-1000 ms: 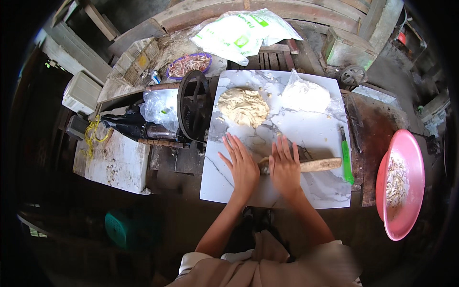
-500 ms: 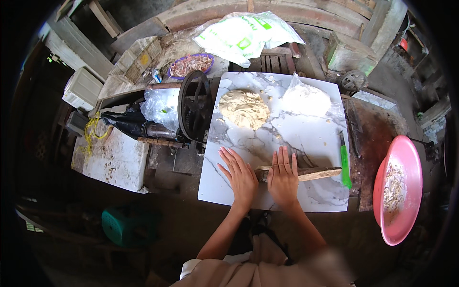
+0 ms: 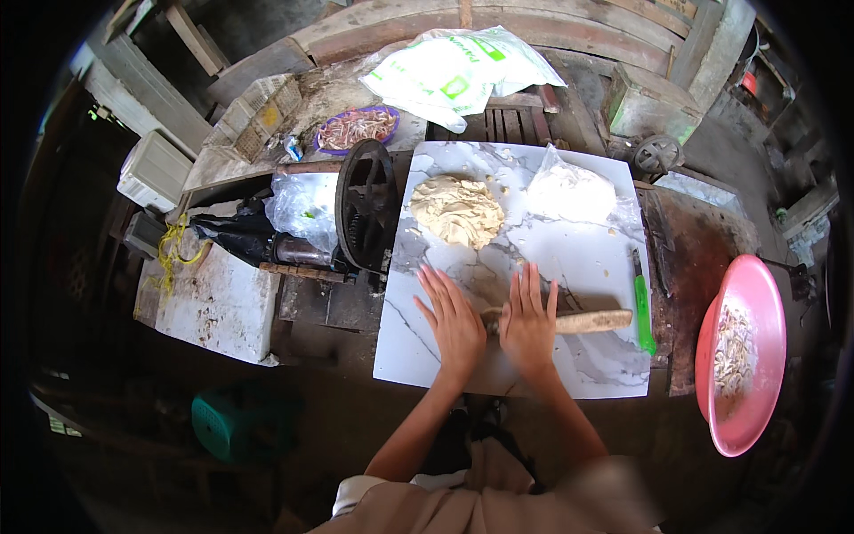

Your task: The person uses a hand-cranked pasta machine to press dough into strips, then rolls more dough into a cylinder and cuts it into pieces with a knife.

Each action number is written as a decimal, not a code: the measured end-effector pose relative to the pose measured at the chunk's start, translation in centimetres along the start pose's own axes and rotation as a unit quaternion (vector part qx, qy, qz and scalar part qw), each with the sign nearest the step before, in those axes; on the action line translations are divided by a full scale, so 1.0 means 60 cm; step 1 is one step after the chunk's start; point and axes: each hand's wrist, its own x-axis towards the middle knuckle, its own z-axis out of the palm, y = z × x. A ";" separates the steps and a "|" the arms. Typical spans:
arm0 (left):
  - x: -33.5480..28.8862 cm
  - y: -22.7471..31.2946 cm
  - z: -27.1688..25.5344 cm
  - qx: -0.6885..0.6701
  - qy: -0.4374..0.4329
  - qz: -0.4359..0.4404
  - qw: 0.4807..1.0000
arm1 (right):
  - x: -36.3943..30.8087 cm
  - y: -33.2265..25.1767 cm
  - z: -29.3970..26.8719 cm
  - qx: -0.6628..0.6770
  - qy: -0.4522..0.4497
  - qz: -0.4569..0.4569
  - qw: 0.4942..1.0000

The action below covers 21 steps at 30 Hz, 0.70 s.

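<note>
My left hand [image 3: 457, 331] lies palm down with its fingers stretched out on the white marble-patterned board [image 3: 578, 258]. My right hand [image 3: 527, 327] is flat beside it, fingers extended, over a wooden stick [image 3: 594, 322] that reaches out to the right. The stick's other end shows in the gap between the hands; whether anything else is under the palms is hidden. Ahead of the left hand rests a lumpy mound of pale dough [image 3: 457, 211]. A clear bag of white powder [image 3: 572, 189] stands at the far right of the board. A green-handled knife [image 3: 642, 313] lies along the right edge.
Left of the board stands a machine with a dark iron wheel [image 3: 366, 205]. A pink basin [image 3: 767, 356] with small pale pieces is at the right. Behind are a purple-rimmed basket [image 3: 358, 130] and a white-green sack [image 3: 463, 76]. A green stool [image 3: 213, 427] stands lower left.
My hands have shifted only slightly, staying flat, and the wooden stick under the right hand has turned a little. The whole view has tilted slightly; the dough and bag stay on the board.
</note>
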 end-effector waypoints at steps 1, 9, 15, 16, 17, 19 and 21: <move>-0.022 0.002 -0.010 0.015 -0.025 0.002 1.000 | -0.016 -0.004 -0.005 -0.001 0.000 0.001 1.000; 0.061 0.007 0.018 -0.013 -0.012 0.039 0.999 | 0.061 0.016 0.017 -0.041 0.039 -0.005 0.998; 0.056 0.000 0.021 -0.021 -0.011 0.100 0.995 | 0.063 0.020 0.030 -0.030 0.058 -0.014 0.998; 0.033 -0.004 0.014 -0.021 -0.011 0.097 0.995 | 0.042 0.011 0.022 -0.030 0.055 -0.016 0.998; 0.005 -0.007 0.001 -0.032 -0.036 0.093 0.994 | 0.015 -0.001 0.008 -0.014 0.029 -0.011 0.999; -0.036 -0.008 -0.010 -0.048 -0.064 0.093 0.992 | -0.025 -0.012 -0.008 -0.002 0.004 -0.001 1.000; -0.065 -0.014 -0.014 -0.036 -0.076 0.087 0.993 | -0.049 -0.020 -0.012 0.032 0.013 0.001 0.999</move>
